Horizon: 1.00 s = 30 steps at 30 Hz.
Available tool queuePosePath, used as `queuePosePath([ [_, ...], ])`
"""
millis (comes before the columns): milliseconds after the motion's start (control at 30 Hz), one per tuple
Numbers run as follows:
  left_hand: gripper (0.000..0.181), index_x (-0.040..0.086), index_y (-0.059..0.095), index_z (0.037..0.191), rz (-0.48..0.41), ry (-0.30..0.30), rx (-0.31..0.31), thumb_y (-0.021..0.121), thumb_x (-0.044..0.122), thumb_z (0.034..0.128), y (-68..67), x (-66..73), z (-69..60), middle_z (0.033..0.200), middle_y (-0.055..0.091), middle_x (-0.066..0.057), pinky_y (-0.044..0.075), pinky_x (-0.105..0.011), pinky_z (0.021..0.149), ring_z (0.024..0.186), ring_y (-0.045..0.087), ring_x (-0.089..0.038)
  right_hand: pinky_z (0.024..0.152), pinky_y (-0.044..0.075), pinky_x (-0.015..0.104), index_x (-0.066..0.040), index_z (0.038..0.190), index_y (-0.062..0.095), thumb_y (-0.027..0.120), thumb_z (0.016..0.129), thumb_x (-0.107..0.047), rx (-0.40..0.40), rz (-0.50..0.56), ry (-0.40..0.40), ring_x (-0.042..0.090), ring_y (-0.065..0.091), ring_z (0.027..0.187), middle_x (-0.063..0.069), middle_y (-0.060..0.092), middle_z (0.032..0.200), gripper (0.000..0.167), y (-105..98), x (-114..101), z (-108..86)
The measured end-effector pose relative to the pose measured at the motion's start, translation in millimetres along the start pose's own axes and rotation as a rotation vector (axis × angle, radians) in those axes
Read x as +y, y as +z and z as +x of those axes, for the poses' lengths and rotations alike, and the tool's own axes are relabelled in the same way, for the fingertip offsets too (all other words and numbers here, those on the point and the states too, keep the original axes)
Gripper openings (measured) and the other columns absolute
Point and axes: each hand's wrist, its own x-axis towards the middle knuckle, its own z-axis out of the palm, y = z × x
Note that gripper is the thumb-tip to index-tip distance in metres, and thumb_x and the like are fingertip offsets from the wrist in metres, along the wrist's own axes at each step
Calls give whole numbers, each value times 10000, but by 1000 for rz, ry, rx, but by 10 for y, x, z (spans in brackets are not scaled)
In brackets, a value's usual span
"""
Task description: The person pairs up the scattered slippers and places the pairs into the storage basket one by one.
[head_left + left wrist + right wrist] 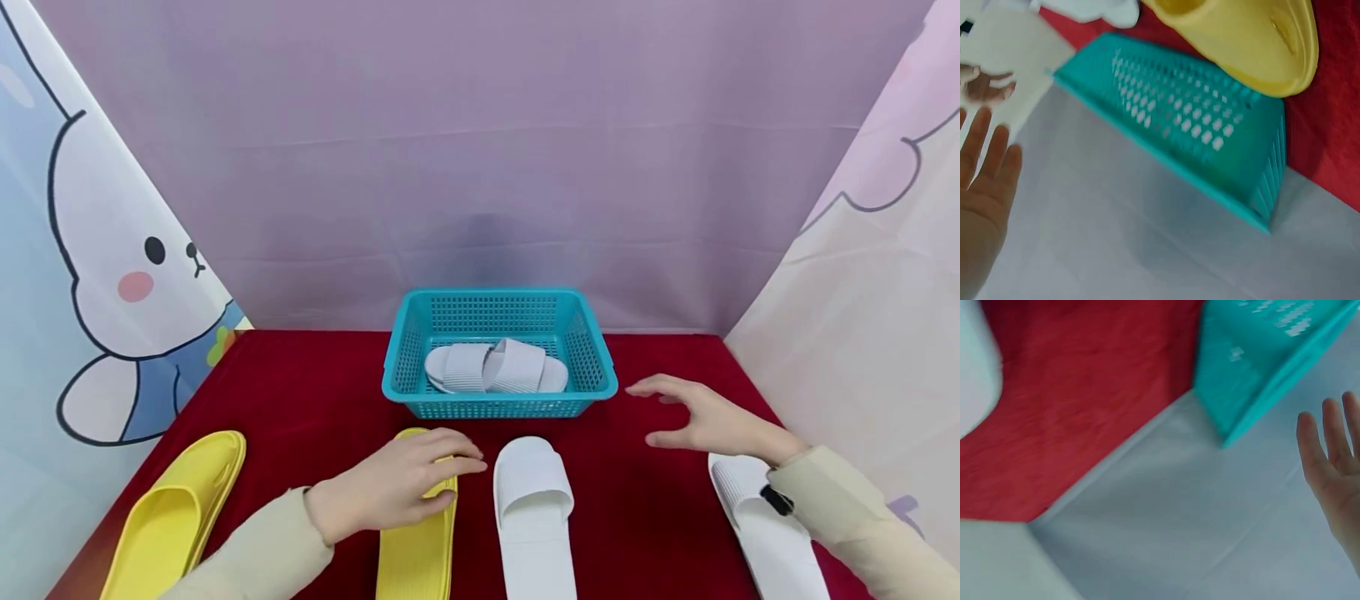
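Observation:
My left hand (pixel 401 483) hovers over a yellow slipper (pixel 414 560), fingers loosely extended and holding nothing. It hides part of that slipper's strap. To the right, my empty right hand (pixel 697 421) hangs in the air with thumb and fingers spread, between the basket and a white slipper (pixel 768 537). Another white slipper (pixel 534 525) lies between the hands, and a second yellow slipper (pixel 168 508) lies at far left. A turquoise plastic basket (pixel 495 407) stands behind them, containing two white slippers (pixel 517 367) with overlapping straps. Both wrist views show straight, bare fingers.
Dark red cloth (pixel 315 392) covers the table. A plain purple-grey curtain (pixel 480 167) hangs directly behind the basket. Printed cloth panels, one with a cartoon rabbit (pixel 142 275), close off the left and right sides.

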Motion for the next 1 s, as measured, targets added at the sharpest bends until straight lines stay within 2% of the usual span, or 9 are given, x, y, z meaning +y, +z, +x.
queuePosePath([
  [133, 550, 122, 505, 1275, 67, 125, -44, 706, 242, 778, 108, -36, 149, 1297, 518, -8, 387, -273, 1025, 1243, 429, -166, 791, 503, 281, -107, 1225, 530, 779, 703, -260, -41, 26, 84, 265, 525, 1058, 23, 527, 1230, 598, -32, 173, -201],
  [233, 607, 117, 471, 1309, 109, 197, -83, 705, 264, 769, 160, -77, 268, 1348, 478, -12, 324, -265, 1072, 1287, 389, -176, 772, 498, 274, -119, 1225, 520, 778, 705, -258, -83, 53, 116, 319, 501, 1076, 56, 514, 1235, 597, -54, 300, -335],
  [300, 650, 121, 427, 1348, 120, 220, -133, 695, 281, 778, 193, -105, 344, 1390, 434, -8, 285, -262, 1094, 1319, 347, -173, 767, 491, 266, -142, 1220, 521, 780, 702, -260, -94, 46, 126, 268, 492, 1093, 52, 516, 1231, 592, -60, 389, -414],
  [433, 760, 137, 302, 1425, 86, 243, -267, 685, 302, 789, 292, -160, 489, 1462, 334, 2, 213, -264, 1125, 1375, 243, -151, 773, 473, 256, -169, 1213, 529, 790, 680, -219, -108, 13, 132, -16, 438, 1079, 47, 531, 1212, 596, -59, 579, -561],
  [500, 831, 142, 241, 1449, 62, 253, -332, 698, 312, 777, 359, -177, 567, 1486, 289, 13, 182, -261, 1134, 1391, 199, -136, 768, 470, 258, -151, 1227, 522, 792, 664, -204, -134, 15, 154, -86, 395, 1065, 67, 525, 1219, 626, -53, 674, -632],
  [600, 928, 148, 183, 1468, 56, 278, -404, 724, 359, 744, 462, -200, 696, 1514, 227, 24, 133, -257, 1142, 1408, 139, -126, 763, 472, 250, -101, 1246, 507, 807, 631, -214, -177, 30, 175, -110, 383, 1051, 131, 516, 1225, 694, -37, 817, -727],
  [767, 1002, 125, 153, 1475, 114, 389, -455, 719, 448, 714, 647, -271, 901, 1535, 163, 12, 72, -241, 1146, 1423, 61, -135, 738, 470, 211, -15, 1245, 488, 824, 578, -217, -203, 55, 188, -128, 368, 999, 195, 499, 1204, 774, 10, 1012, -846],
  [867, 1023, 113, 139, 1476, 140, 446, -498, 704, 484, 708, 741, -308, 981, 1536, 157, -2, 54, -228, 1144, 1424, 50, -142, 708, 462, 194, 17, 1233, 483, 832, 562, -206, -196, 64, 186, -114, 378, 961, 205, 497, 1172, 789, 50, 1085, -890],
  [1000, 1026, 111, 152, 1474, 137, 483, -554, 698, 505, 700, 823, -329, 1068, 1534, 168, -9, 61, -219, 1141, 1422, 69, -156, 668, 464, 196, 40, 1238, 470, 826, 584, -202, -227, 102, 218, -96, 380, 911, 208, 490, 1161, 783, 77, 1143, -921],
])
